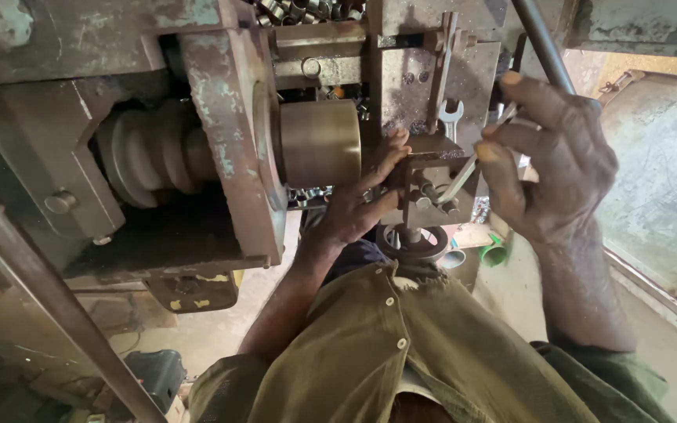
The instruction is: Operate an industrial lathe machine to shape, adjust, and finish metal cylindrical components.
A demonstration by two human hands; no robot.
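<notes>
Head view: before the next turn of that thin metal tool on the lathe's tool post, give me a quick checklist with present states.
1. Right hand grips the thin metal tool: ok.
2. Tool tip seated on a bolt: cannot tell, too small.
3. Left hand steadies the tool post: ok.
4. Left fingers clear of the brass cylinder: not ok, they lie right beside it.
5. Cylinder at rest: cannot tell.
6. Open-end wrench within reach: ok.

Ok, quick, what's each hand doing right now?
Left hand: fingers curled on the bracket beside the brass cylinder, gripping it.
Right hand: closed on a thin metal tool whose tip is at the bracket.
</notes>
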